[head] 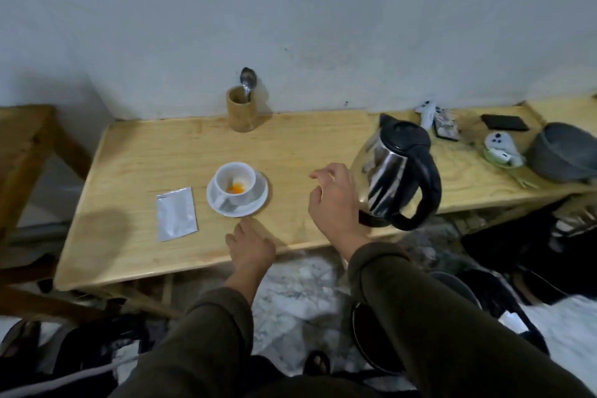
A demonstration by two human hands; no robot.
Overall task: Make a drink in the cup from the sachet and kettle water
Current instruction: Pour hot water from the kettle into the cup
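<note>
A white cup stands on a white saucer in the middle of the wooden table; orange powder lies at its bottom. A silver sachet lies flat to the cup's left. The steel kettle with a black lid and handle stands at the right. My right hand hovers just left of the kettle, fingers apart, holding nothing. My left hand rests near the table's front edge below the saucer, fingers loosely curled and empty.
A wooden holder with a metal spoon stands at the back by the wall. White controllers, a black wallet and a grey bowl lie at the far right. A wooden frame stands left.
</note>
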